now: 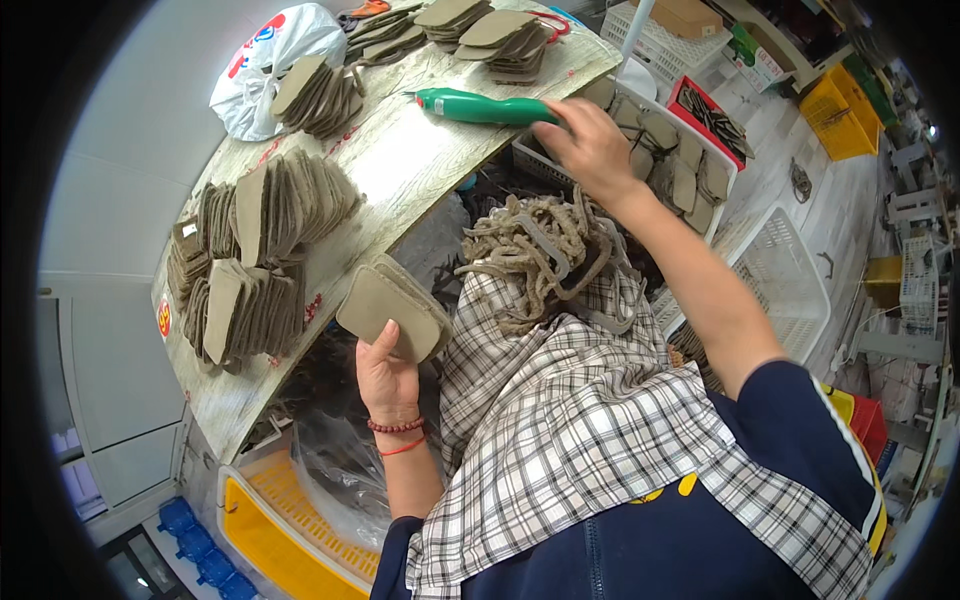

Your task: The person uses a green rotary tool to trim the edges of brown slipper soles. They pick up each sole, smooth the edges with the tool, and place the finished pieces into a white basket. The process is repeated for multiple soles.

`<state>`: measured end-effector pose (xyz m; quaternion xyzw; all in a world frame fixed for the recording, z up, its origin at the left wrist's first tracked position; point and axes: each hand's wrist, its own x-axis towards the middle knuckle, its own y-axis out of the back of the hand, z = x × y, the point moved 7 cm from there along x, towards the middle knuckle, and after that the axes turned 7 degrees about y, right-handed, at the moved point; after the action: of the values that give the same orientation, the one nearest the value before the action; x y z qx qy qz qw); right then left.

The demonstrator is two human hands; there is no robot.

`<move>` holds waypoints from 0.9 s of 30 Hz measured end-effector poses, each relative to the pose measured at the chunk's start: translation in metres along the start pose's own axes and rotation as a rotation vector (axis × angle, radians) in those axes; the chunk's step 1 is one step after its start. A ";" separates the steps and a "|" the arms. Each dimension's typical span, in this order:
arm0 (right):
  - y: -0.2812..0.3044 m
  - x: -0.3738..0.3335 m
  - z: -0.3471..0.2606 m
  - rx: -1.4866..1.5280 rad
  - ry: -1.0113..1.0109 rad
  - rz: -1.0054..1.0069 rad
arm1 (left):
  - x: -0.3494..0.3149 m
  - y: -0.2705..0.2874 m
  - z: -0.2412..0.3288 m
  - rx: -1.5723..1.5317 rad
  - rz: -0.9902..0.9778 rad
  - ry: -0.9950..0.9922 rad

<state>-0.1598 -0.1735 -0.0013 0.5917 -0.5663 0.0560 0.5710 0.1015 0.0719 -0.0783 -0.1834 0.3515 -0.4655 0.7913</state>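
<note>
My left hand [386, 378] is closed on a small stack of flat olive-grey pads [388, 305] with rounded corners, thumb on top, above my lap near the table's edge. At the table's edge, my right hand [592, 145] has its thumb and fingers closed round the rear end of a green hand tool [480, 107]. The tool lies along the tabletop with its thin dark tip toward the left. On the checked apron [580, 420] over my lap rests a heap of fuzzy grey-brown trimmed strips [540, 250], with some flat grey loops among them.
Stacks of similar pads [290, 210] stand on the table [385, 190] at left, with more stacks [500, 45] at its far end. A white plastic bag [275, 70] sits behind. Right of the table are a pad-filled white crate [725, 185], a red tray [710, 120] and yellow crates [840, 112].
</note>
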 end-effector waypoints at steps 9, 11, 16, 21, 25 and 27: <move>-0.033 -0.159 -0.016 0.430 -0.717 -0.531 | -0.006 0.030 0.024 -0.074 -0.046 -0.096; -0.046 -0.150 -0.046 0.243 -0.461 -0.569 | -0.014 0.031 0.033 -0.091 -0.042 -0.138; -0.049 -0.120 -0.037 0.645 -0.826 -0.583 | -0.039 0.059 0.051 -0.094 -0.045 -0.220; -0.064 -0.095 -0.007 0.739 -0.776 -0.540 | -0.051 0.081 0.067 -0.084 -0.024 -0.275; -0.094 -0.051 -0.036 0.775 -0.558 -0.634 | -0.074 0.091 0.085 -0.095 0.086 -0.344; -0.106 -0.022 -0.060 0.755 -0.454 -0.662 | -0.091 0.100 0.096 -0.079 0.156 -0.388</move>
<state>-0.0547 -0.1469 -0.0615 0.8992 -0.3995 -0.0563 0.1695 0.2031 0.1967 -0.0394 -0.2727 0.2236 -0.3446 0.8700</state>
